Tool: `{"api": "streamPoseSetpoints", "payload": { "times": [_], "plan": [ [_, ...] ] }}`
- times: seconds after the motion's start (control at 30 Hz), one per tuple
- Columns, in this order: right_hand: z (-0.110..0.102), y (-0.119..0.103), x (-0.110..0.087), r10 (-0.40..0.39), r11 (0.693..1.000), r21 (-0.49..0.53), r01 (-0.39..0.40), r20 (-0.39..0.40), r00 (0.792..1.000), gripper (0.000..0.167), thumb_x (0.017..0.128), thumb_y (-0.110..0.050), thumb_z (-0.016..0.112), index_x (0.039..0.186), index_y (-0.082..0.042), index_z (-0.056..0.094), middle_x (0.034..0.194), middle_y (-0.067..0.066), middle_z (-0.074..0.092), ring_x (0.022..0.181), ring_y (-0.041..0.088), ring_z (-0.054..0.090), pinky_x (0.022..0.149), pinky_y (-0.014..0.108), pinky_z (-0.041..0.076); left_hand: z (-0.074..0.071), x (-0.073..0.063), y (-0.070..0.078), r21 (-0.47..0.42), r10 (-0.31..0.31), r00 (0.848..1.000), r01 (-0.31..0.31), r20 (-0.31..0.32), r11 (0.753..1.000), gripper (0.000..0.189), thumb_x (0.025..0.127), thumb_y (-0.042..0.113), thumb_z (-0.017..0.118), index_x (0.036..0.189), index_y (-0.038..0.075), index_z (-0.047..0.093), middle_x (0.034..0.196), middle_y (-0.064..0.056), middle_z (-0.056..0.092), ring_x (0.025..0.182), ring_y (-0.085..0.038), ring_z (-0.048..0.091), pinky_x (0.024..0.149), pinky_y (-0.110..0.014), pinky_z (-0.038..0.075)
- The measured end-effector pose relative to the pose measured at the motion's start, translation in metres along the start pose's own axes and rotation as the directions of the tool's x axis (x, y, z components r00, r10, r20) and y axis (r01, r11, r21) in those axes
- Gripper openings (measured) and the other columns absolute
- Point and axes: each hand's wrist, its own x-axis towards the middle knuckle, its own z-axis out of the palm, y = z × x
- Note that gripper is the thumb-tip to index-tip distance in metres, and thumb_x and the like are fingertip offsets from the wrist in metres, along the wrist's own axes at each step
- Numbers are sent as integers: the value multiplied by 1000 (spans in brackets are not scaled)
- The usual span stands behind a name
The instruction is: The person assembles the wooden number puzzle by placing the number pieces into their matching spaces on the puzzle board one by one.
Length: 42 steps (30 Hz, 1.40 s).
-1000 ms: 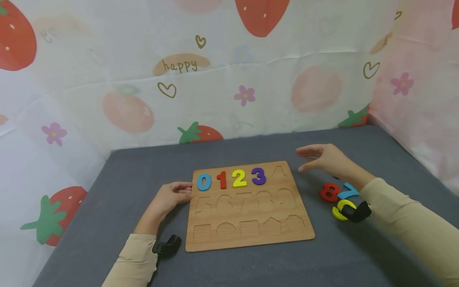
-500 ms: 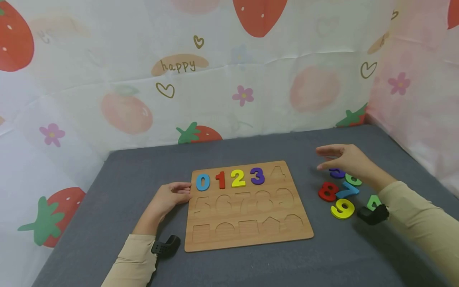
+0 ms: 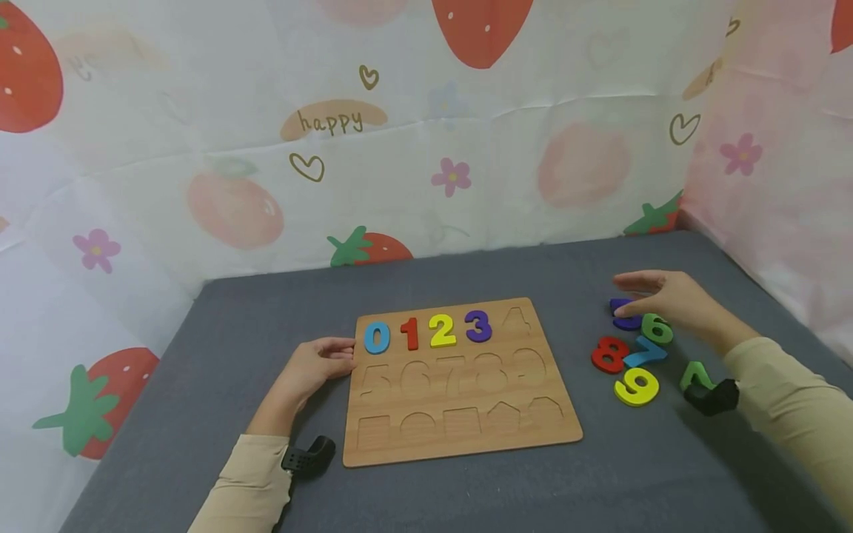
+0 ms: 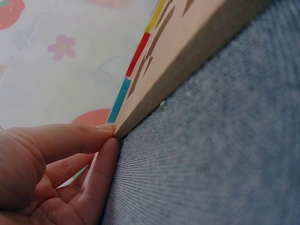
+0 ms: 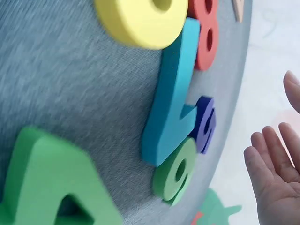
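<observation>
My left hand (image 3: pixel 318 368) holds the left edge of a wooden number puzzle board (image 3: pixel 466 433), its thumb and fingertips at that edge in the left wrist view. Blue 0 (image 3: pixel 377 338), red 1 (image 3: pixel 409 334), yellow 2 (image 3: pixel 443 331) and purple 3 (image 3: pixel 477 326) sit in the board's top row; its other recesses are bare. On the right, my right hand (image 3: pixel 683 300) hovers with fingers and thumb apart, holding nothing. It is nearest the purple 5 (image 3: pixel 626 323), which its thumb overlaps in the head view. Beside that lies the green 6 (image 3: pixel 657 329).
Near the 5 and 6 lie a red 8 (image 3: pixel 609 354), a blue 7 (image 3: pixel 645 352) and a yellow 9 (image 3: pixel 636 387). A green 4 (image 5: pixel 56 178) is apart from them, partly hidden by the wrist strap in the head view. Patterned fabric (image 3: pixel 506 185) stands behind the grey tabletop (image 3: pixel 280 296).
My right hand has moved right, from beside the board's upper right corner to over the loose numbers, uncovering several of them. The left hand keeps its place at the board's edge.
</observation>
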Motion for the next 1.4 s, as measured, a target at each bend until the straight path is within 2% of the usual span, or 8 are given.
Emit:
{"api": "streamPoseSetpoints", "payload": {
  "times": [0.2,0.43,0.83,1.27,1.4],
  "plan": [
    [-4,9,1,17,1000,-19,-17,6,1000,83,86,-36,77,152,-4,37,157,23,36,143,48,33,112,63,31,0,0,-1,-8,17,1000,-17,-1,1000,49,92,12,70,138,0,57,130,-20,64,114,-21,63,89,-27,52],
    [-5,15,5,26,998,-64,-26,7,1000,87,84,-37,78,152,-2,37,157,25,34,143,50,31,112,65,29,-1,0,-1,-3,12,1000,-12,-9,1000,49,92,11,70,137,0,57,129,-20,64,114,-21,63,90,-28,52],
    [-2,23,14,24,990,-141,-13,75,997,91,82,-35,81,150,4,35,155,31,32,142,51,29,112,66,27,-1,-1,0,-6,7,1000,-8,-14,1000,48,92,9,70,137,-1,57,129,-21,64,114,-21,63,90,-27,52],
    [1,23,18,15,967,-255,0,56,998,78,83,-24,81,144,8,44,147,37,38,134,55,38,109,66,32,-1,-1,-1,1,15,1000,-15,-6,1000,48,92,12,70,137,1,57,129,-19,64,113,-20,63,91,-29,51],
    [3,21,18,24,956,-294,-13,34,999,75,83,-27,80,142,7,47,145,39,40,133,56,38,108,67,32,-1,-1,0,0,20,1000,-20,-3,1000,48,92,12,70,137,0,57,128,-19,64,111,-19,63,90,-28,51]
  ]
}}
